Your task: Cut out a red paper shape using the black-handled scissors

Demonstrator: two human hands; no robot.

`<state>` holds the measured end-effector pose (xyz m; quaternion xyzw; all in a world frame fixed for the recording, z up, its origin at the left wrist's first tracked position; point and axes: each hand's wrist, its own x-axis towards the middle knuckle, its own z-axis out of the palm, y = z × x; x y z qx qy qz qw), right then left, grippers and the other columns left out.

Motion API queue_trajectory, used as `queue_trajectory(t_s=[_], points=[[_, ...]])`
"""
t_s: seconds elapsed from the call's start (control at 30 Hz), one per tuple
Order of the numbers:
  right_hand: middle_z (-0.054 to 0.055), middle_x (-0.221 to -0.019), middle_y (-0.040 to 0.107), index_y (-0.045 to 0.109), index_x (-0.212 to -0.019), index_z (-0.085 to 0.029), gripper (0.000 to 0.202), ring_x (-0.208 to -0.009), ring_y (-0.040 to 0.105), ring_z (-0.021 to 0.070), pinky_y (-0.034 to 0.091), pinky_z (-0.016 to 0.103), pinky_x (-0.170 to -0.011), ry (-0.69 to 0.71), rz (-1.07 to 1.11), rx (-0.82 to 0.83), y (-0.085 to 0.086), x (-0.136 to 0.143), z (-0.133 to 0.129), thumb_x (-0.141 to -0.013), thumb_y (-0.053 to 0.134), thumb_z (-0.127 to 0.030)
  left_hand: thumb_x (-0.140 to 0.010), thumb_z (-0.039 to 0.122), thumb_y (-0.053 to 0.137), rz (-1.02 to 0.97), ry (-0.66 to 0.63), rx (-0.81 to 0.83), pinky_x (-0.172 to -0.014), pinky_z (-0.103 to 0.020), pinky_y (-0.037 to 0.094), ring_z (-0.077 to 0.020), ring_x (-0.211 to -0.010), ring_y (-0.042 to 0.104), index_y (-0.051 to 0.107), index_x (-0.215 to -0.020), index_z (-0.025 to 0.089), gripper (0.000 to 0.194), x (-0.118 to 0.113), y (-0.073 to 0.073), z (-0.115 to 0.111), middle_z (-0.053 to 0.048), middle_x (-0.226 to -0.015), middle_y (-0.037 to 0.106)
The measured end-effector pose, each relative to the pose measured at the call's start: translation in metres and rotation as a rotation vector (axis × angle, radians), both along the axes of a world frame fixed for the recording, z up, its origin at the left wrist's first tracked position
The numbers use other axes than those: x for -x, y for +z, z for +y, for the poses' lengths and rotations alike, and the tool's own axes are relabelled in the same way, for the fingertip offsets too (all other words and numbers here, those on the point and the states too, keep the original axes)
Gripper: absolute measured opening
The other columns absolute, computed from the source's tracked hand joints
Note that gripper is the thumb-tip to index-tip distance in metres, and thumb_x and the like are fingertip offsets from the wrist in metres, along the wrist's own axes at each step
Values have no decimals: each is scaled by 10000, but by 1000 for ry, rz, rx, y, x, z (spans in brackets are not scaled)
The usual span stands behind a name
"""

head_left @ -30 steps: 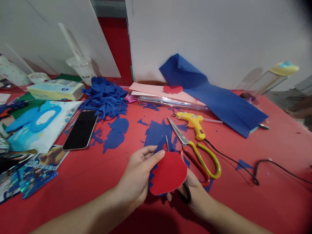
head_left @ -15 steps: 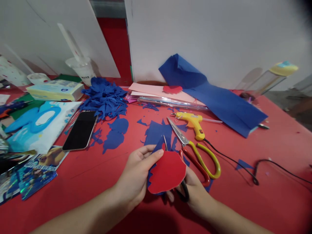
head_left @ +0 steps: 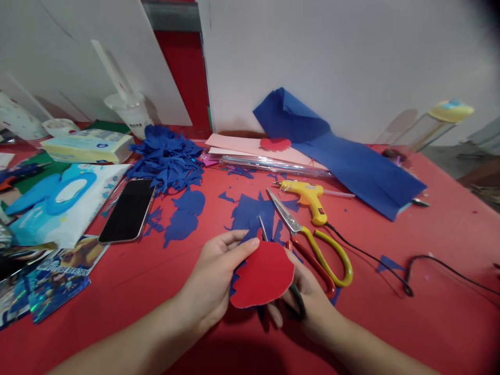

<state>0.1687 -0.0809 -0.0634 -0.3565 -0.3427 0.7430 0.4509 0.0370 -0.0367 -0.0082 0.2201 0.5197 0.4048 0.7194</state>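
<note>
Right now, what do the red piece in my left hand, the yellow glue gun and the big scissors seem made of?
The red piece looks like matte card, judging by its flat face and pale edge, though foam sheet is possible. The glue gun seems moulded plastic, given its smooth yellow body. The scissors have shiny silver blades, probably steel, and smooth handles, perhaps plastic.

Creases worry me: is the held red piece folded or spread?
Spread: the red piece in the left hand shows a broad, uncreased face.

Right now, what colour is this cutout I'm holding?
The cutout is red on top, clearest in the head view.
</note>
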Motion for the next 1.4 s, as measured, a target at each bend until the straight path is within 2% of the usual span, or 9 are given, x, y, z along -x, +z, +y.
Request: queue_trajectory(t_s=[0.13,0.27,0.43,0.63,0.8,0.93,1.07,1.27,1.4], points=[[-83,-499,484,331,-845,-228,423,-377,450,84,355,199,-400,0,-28,-60,4,-3,0,-728,610,-523,-659,185,693,-12,-129,-24,-519,-196,467,-103,-507,591,593,-772,116,165,6,2,6,-24,-635,656],[-72,-476,498,327,-870,-229,429,-392,438,95,331,208,-417,26,25,-82,4,-5,0,-740,576,-555,-619,167,720,74,-218,-53,-510,-185,451,-102,-503,597,612,-767,126,188,13,5,15,-27,-648,673],[-86,-568,453,347,-844,-227,403,-380,426,54,303,182,-405,73,132,-95,-1,-6,3,-740,596,-526,-560,166,745,217,-320,-127,-459,-172,411,-99,-462,574,618,-695,134,187,22,8,27,-11,-581,652],[-78,-609,470,340,-845,-230,429,-369,438,40,285,155,-368,176,204,-77,-4,-9,7,-720,613,-536,-553,190,756,284,-438,-241,-381,-138,328,-71,-388,505,536,-751,181,296,33,9,36,50,-555,569],[-80,-607,481,341,-837,-226,422,-355,438,33,278,144,-357,207,214,-74,-3,-8,7,-726,614,-529,-603,231,728,348,-485,-342,-371,-131,276,-56,-366,444,511,-800,196,296,39,10,39,70,-518,508],[-83,-606,476,344,-845,-227,416,-358,432,29,289,141,-362,203,225,-70,-6,-8,7,-730,616,-519,-606,249,718,474,-514,-409,-413,-146,306,-73,-430,477,545,-818,186,280,41,9,38,50,-555,534],[-83,-606,474,346,-839,-224,396,-361,431,27,295,143,-368,206,222,-71,-6,-7,7,-746,608,-506,-617,269,702,532,-546,-434,-426,-158,312,-79,-448,477,551,-836,183,280,42,9,38,48,-565,525],[-87,-597,469,352,-839,-224,399,-343,419,27,299,141,-358,193,221,-65,-7,-7,6,-739,614,-508,-675,288,661,562,-658,-422,-438,-153,307,-61,-466,430,510,-892,196,280,44,11,40,75,-572,469],[-85,-596,482,357,-842,-225,398,-339,424,30,304,145,-356,195,215,-59,-8,-7,6,-737,618,-506,-688,288,653,564,-671,-420,-452,-159,310,-55,-478,415,485,-906,204,288,45,11,41,77,-590,473]])
